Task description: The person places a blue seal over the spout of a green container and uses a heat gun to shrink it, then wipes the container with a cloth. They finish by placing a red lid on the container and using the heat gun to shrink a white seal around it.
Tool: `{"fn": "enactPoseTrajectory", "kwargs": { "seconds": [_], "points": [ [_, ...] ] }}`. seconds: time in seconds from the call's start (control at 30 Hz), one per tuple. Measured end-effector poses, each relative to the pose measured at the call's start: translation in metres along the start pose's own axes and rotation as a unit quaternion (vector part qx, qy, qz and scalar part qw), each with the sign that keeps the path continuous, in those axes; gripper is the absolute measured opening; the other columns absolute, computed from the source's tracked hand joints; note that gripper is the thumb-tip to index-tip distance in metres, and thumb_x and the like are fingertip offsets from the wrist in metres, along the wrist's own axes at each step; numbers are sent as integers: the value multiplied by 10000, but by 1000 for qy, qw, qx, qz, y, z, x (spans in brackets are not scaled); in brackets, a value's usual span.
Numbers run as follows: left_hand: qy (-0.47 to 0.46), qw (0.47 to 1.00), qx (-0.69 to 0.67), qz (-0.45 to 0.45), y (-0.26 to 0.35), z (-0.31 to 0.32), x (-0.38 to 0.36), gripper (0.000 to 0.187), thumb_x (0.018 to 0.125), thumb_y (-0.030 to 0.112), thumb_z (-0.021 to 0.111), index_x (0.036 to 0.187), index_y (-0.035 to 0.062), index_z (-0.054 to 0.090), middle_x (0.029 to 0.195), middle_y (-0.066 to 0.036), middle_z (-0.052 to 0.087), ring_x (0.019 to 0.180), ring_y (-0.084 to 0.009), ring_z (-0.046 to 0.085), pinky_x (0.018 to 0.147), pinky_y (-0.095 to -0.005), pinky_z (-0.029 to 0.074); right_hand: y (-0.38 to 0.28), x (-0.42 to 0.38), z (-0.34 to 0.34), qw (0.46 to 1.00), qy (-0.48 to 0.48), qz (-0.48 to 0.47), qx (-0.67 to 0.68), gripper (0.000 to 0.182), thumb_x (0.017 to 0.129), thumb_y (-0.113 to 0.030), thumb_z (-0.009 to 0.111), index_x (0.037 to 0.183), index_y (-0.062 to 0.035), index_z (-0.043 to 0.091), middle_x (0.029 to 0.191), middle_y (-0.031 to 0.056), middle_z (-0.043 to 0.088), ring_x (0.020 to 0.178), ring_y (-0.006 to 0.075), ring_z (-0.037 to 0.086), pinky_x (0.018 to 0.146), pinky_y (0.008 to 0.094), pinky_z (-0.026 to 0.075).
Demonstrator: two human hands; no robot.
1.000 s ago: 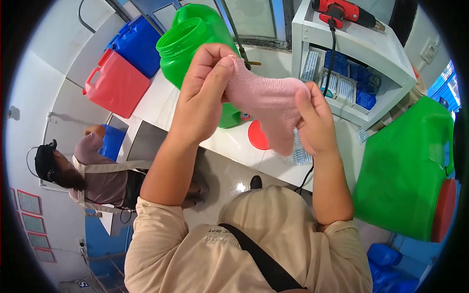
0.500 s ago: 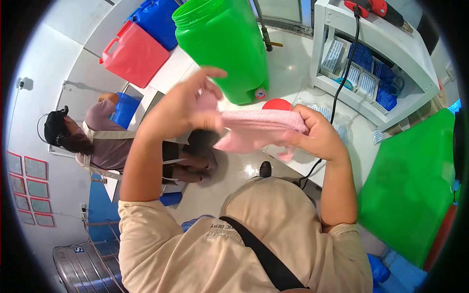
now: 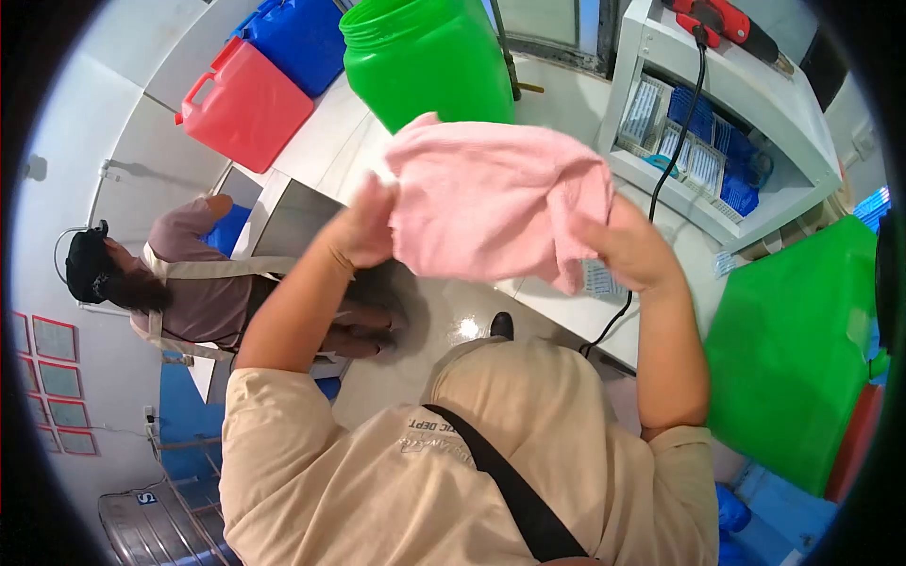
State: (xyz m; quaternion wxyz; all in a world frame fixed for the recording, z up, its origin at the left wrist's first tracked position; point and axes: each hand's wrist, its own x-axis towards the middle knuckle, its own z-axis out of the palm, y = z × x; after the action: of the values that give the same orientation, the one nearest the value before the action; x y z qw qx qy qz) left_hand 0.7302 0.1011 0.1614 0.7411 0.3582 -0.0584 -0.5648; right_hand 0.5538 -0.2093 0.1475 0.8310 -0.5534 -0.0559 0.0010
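Counter: white worktop [image 3: 557,123] carrying a big green plastic jar [image 3: 429,57], red [image 3: 247,102] and blue jerrycans [image 3: 297,38] behind.
Cloth: pink towel [image 3: 491,203] spread wide, up in the air above the worktop.
Left hand [image 3: 359,231]: fingers pinching the towel's left edge.
Right hand [image 3: 632,250]: fingers clamped on the right edge.

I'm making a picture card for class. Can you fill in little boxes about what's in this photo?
left hand: grips one edge of the cloth
right hand: grips the other edge
cloth: pink, spread open between both hands
behind it: open green jug on a white counter
far left: red can, blue can
shelf: red tool on top
nearby: another person
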Motion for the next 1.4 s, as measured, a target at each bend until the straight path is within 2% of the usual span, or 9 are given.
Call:
{"fn": "enactPoseTrajectory", "kwargs": {
  "seconds": [0.07, 0.23, 0.57, 0.67, 0.73, 0.83, 1.13, 1.33, 1.4],
  "points": [
    [66, 973, 222, 28, -23, 13, 9, 886, 915, 291, 766, 1597, 47, 255, 1504, -145, 512, 1343, -226, 541, 1144, -432, 424, 17, -1, -5, 999, -7, 46, -17, 567, 959, -142, 706, 1448, 30, 476, 1349, 90, 609, 1203, 153, 592, 1059, 346, 472],
    [214, 943, 254, 27, -16, 19, 13, 742, 987, 167, 675, 1567, 8, 240, 1322, -126, 620, 1136, -212, 654, 955, -365, 523, 27, 3, -16, 985, 74, 155, 9, 480, 988, -134, 636, 1428, -3, 498, 1303, 97, 637, 1141, 193, 650, 929, 369, 561],
    [193, 894, 366, 173, -8, -1, 13, 317, 1021, 134, 629, 1313, 50, 539, 1124, -45, 633, 896, -118, 589, 794, -291, 481, 39, 25, -33, 951, 273, 113, 92, 560, 985, -175, 672, 1464, -5, 437, 1204, 138, 666, 1053, 213, 682, 863, 425, 585],
    [169, 853, 462, 174, 1, 18, 4, 326, 997, 155, 675, 1278, 63, 538, 1159, -62, 632, 962, -140, 619, 823, -315, 507, 11, 16, -20, 994, 82, 35, -67, 570, 923, -166, 745, 1422, -22, 510, 1220, 171, 641, 1032, 256, 685, 877, 411, 569],
    [215, 668, 709, 62, 8, 41, -8, 362, 937, 168, 747, 1223, 38, 569, 1125, -78, 631, 930, -148, 615, 781, -330, 524, -9, 7, -4, 813, 16, -64, -578, 406, 851, -152, 799, 1224, -51, 674, 1146, 174, 616, 966, 308, 678, 838, 403, 555],
    [136, 595, 792, 19, 5, 26, -12, 406, 877, 181, 804, 1187, 25, 594, 1076, -73, 616, 927, -144, 598, 771, -330, 527, -13, 0, 9, 791, 61, 92, -602, 207, 814, -140, 802, 996, -59, 748, 1049, 177, 587, 919, 351, 657, 814, 419, 534],
    [-20, 747, 639, 185, -33, 71, 14, 458, 886, 296, 802, 1204, 45, 588, 1186, -117, 631, 919, -194, 630, 717, -351, 545, -77, -3, 53, 735, 18, -99, -670, 92, 880, -149, 723, 930, -71, 728, 1001, 152, 596, 867, 361, 651, 758, 450, 522],
    [73, 756, 620, 195, -75, 82, 49, 376, 938, 219, 685, 1240, 25, 574, 1013, -162, 680, 899, -249, 694, 722, -366, 559, -109, 7, 80, 724, 59, -117, -677, 147, 821, -100, 768, 945, -45, 711, 952, 141, 590, 844, 362, 642, 742, 428, 517],
    [84, 663, 700, 252, -71, 66, 53, 317, 965, 137, 590, 1254, 6, 575, 926, -163, 682, 825, -243, 712, 725, -354, 565, -109, 8, 72, 710, 62, -110, -693, 173, 805, -95, 782, 948, -36, 704, 972, 147, 591, 864, 366, 643, 753, 433, 517]
  ]
}}
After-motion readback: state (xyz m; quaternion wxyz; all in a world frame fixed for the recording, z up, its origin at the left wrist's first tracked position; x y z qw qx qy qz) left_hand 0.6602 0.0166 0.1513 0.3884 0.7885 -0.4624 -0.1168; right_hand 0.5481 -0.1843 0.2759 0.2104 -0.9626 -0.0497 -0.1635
